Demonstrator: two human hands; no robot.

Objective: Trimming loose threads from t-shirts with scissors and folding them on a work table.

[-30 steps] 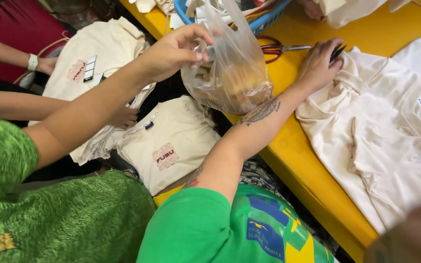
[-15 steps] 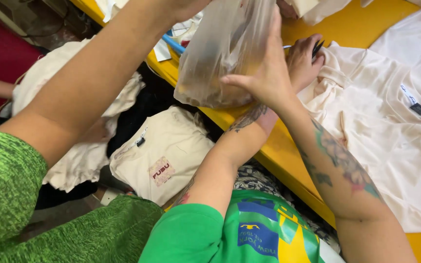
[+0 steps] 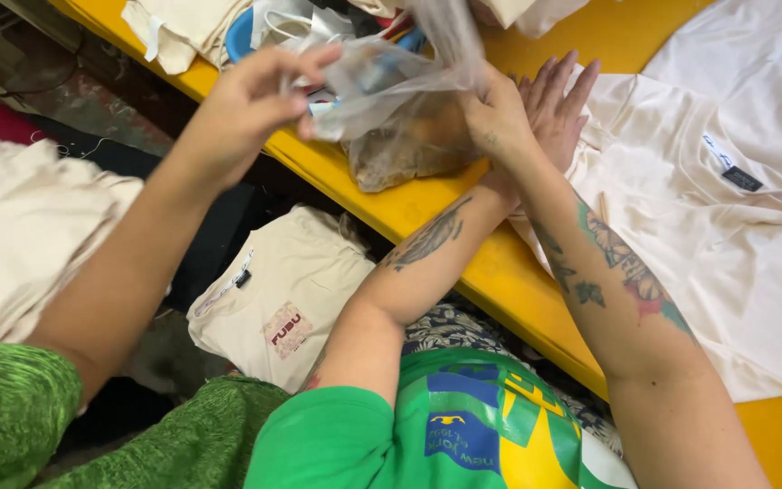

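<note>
Both hands, left hand (image 3: 246, 109) and right hand (image 3: 495, 113), pinch a clear plastic bag (image 3: 400, 109) holding brownish contents above the yellow table (image 3: 500, 272), beside a co-worker's flat hand (image 3: 558, 100).

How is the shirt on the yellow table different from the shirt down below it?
The table shirt lies spread flat, near the bag; the lower shirt is folded. The lower shirt shows a reddish patch; the table shirt shows none. Both are cream.
</note>
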